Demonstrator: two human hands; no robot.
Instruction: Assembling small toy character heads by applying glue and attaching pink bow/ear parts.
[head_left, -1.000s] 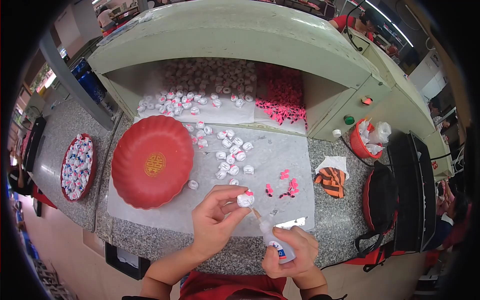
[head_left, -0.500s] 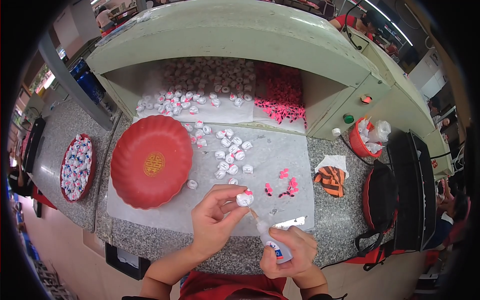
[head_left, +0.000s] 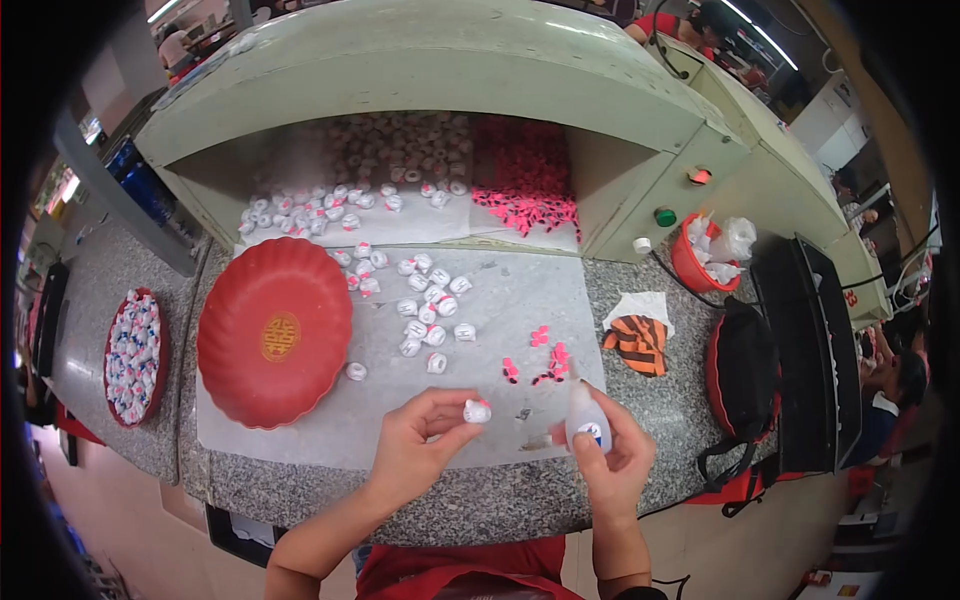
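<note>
My left hand (head_left: 418,438) is closed, pinching a small rounded white piece (head_left: 477,411) with pink on its top between thumb and fingertips. In my right hand (head_left: 618,465) is a small translucent squeeze bottle (head_left: 588,425) with a blue-and-white label, its narrow nozzle pointing up. The bottle and the white piece are well apart. Beyond my hands, small pink pieces with dark ends (head_left: 552,365) lie in a loose cluster on the white sheet (head_left: 480,300). More white pieces (head_left: 436,305) are scattered farther back, left of that cluster.
An upright-sided red scalloped bowl (head_left: 250,370) stands at left; a full red basket (head_left: 137,360) is farther left. The green-grey cabinet (head_left: 430,75) holds heaps of white and pink pieces. At right lie a striped cloth (head_left: 637,345), a red basket of bottles (head_left: 690,265) and a black bag (head_left: 748,370).
The squeeze bottle's nozzle has left the white piece; my right hand has moved right and tipped the bottle upright. My left hand still pinches the piece. The whole view has shifted slightly.
</note>
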